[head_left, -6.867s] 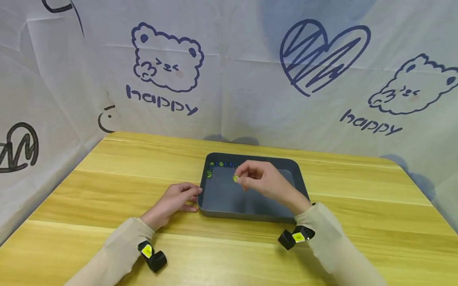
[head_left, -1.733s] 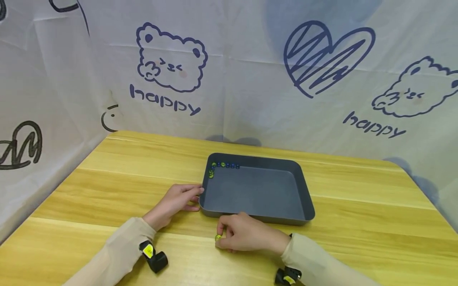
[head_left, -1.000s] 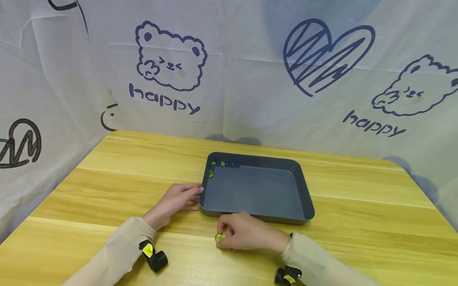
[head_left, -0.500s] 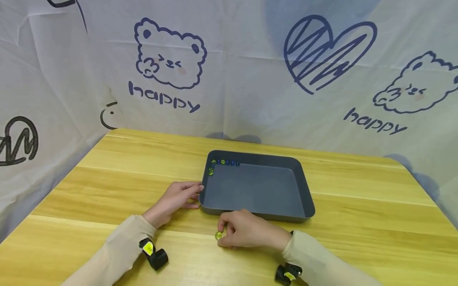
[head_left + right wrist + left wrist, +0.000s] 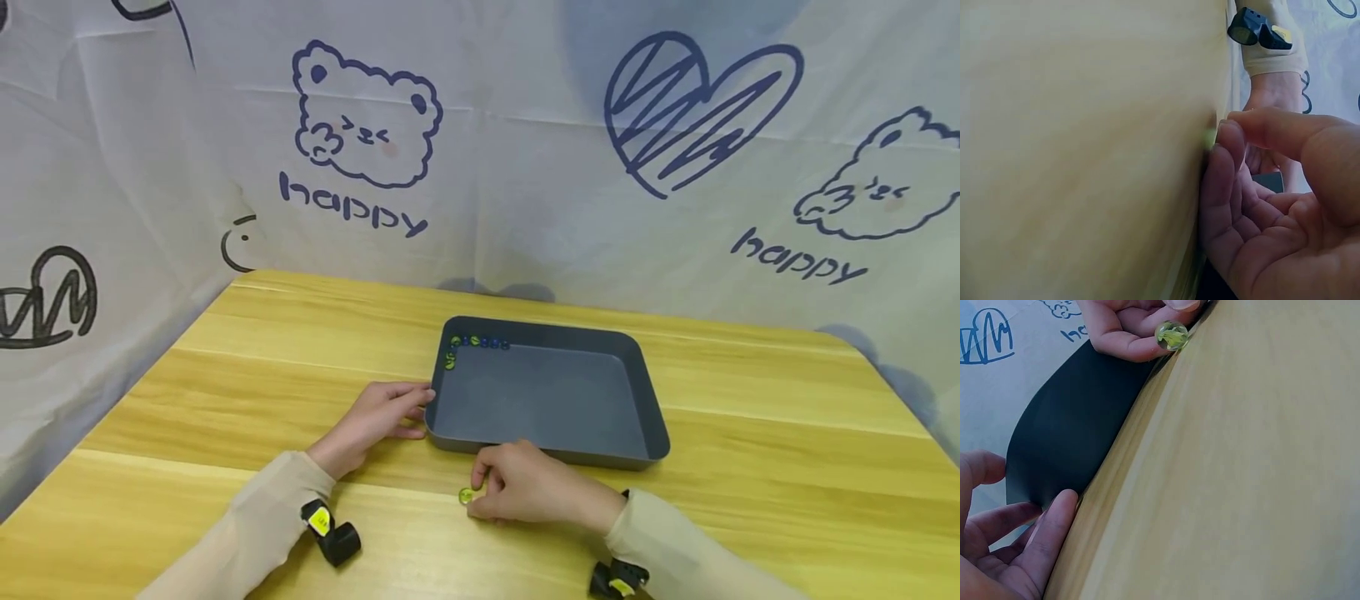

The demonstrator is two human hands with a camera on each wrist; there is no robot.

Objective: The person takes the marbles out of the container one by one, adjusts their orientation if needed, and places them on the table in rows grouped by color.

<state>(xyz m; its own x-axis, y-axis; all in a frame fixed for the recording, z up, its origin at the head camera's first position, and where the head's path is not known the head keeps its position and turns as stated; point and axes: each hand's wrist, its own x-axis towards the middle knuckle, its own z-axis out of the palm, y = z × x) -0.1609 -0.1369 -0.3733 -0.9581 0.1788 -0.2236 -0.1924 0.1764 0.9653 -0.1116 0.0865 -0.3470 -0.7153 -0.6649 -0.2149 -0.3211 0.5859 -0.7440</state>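
A clear marble with a yellow-green swirl (image 5: 466,497) sits on the table in front of the tray, also visible as a glass marble (image 5: 1172,336) in the left wrist view. My right hand (image 5: 525,483) is just to its right, thumb and index fingertips apart and close beside it. The dark grey tray (image 5: 555,400) holds several yellow-green marbles (image 5: 450,363) and blue marbles (image 5: 495,343), lined along its back and left walls in the far left corner. With relaxed fingers, my left hand (image 5: 378,421) touches the tray's left side near the front corner.
The wooden table (image 5: 225,400) extends around the tray on all sides. Behind it hangs a white cloth (image 5: 525,200) with bear, heart and "happy" drawings. Both wrists wear black cameras.
My right hand came from over the tray down to the table with a yellow-green marble. Its fingertips have now parted and drawn slightly right of the marble. The left hand stays at the tray.
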